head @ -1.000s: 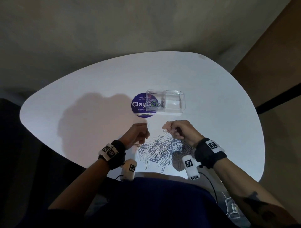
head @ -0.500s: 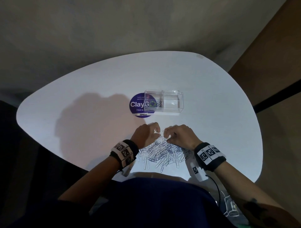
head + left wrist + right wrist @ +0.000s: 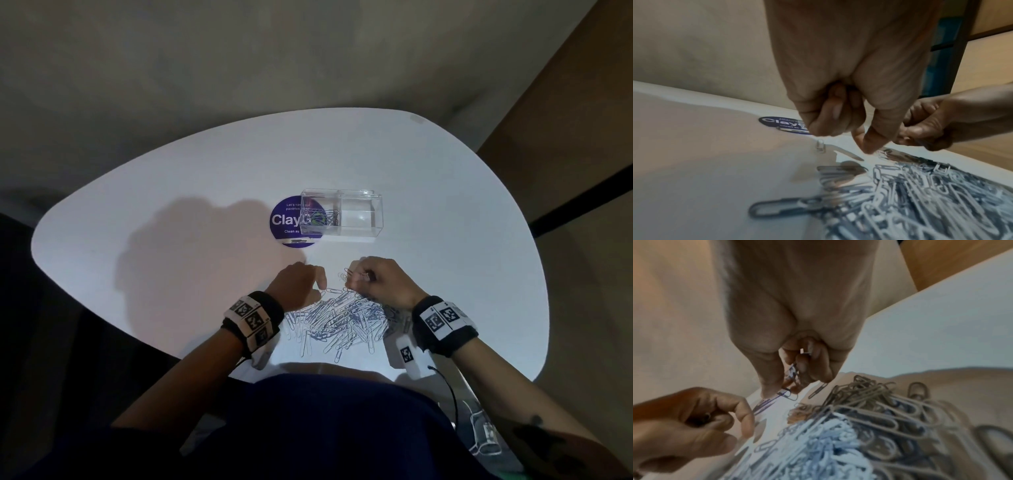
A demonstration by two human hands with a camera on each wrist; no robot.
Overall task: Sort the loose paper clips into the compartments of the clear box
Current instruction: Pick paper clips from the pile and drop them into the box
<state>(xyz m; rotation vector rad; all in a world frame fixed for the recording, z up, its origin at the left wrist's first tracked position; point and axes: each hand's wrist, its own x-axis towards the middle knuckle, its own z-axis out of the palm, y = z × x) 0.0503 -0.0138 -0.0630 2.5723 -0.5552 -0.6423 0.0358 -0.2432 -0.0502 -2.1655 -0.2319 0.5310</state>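
Observation:
A heap of silver paper clips (image 3: 342,322) lies on the white table (image 3: 171,205) near its front edge. The clear box (image 3: 359,233) stands beyond the heap, with several clips (image 3: 327,217) in its left compartment; the right one looks bare. My right hand (image 3: 356,277) hovers over the heap's far edge and pinches a bunch of clips (image 3: 792,374) between thumb and fingers. My left hand (image 3: 317,286) is just left of it, fingers curled, thumb and forefinger tips (image 3: 866,147) down at the heap's edge. I see nothing in its fingers.
A round purple sticker (image 3: 286,221) lies flat under the box's left end. One small clip (image 3: 820,146) lies apart from the heap, near the sticker. A thin black cable (image 3: 448,387) hangs off the table's front right edge. A wooden wall stands at the right.
Both hands have dropped from above the table to the far edge of the heap. The left hand moved right toward the right hand, which still holds its bunch of clips.

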